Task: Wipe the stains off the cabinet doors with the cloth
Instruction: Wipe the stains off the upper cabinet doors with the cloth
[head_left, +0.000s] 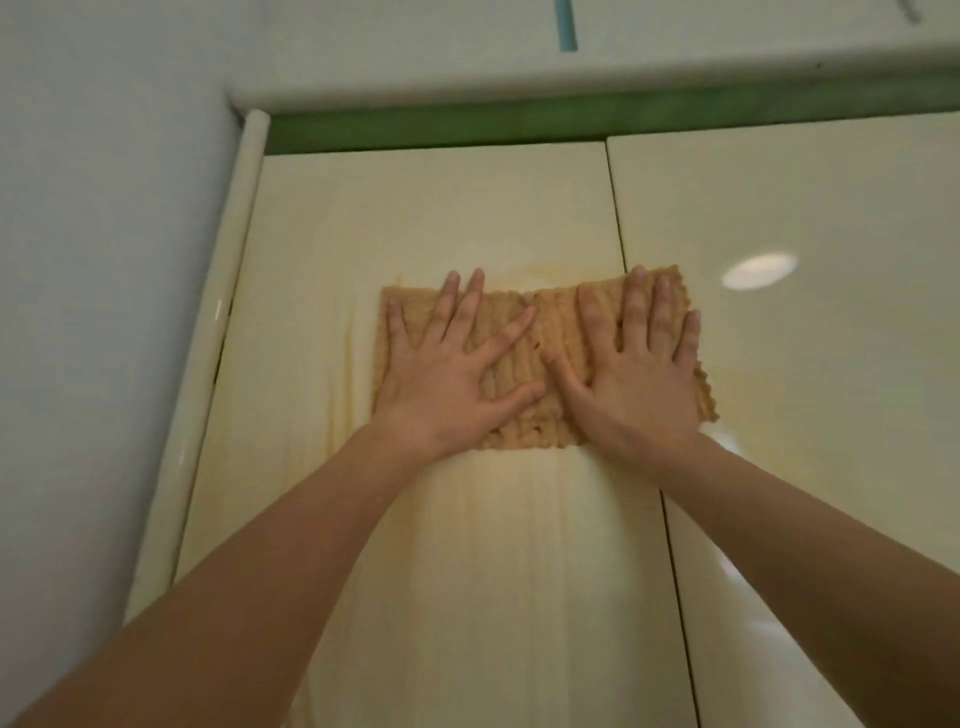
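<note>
A tan, ribbed cloth (545, 332) lies spread flat against the left cream cabinet door (415, 208), its right edge reaching over the seam onto the right door (805, 208). My left hand (447, 369) presses flat on the cloth's left half, fingers spread. On the right half my right hand (639, 364) presses flat the same way. Yellowish streaks and a faint ring-shaped stain (524, 273) show on the left door above and around the cloth. Wet-looking vertical streaks run down below it.
A green strip (519, 127) runs above the doors under a pale counter edge (519, 78). A rounded cream corner post (228, 312) borders the left door, with a pale wall (104, 260) beside it. A light reflection (761, 269) glares on the right door.
</note>
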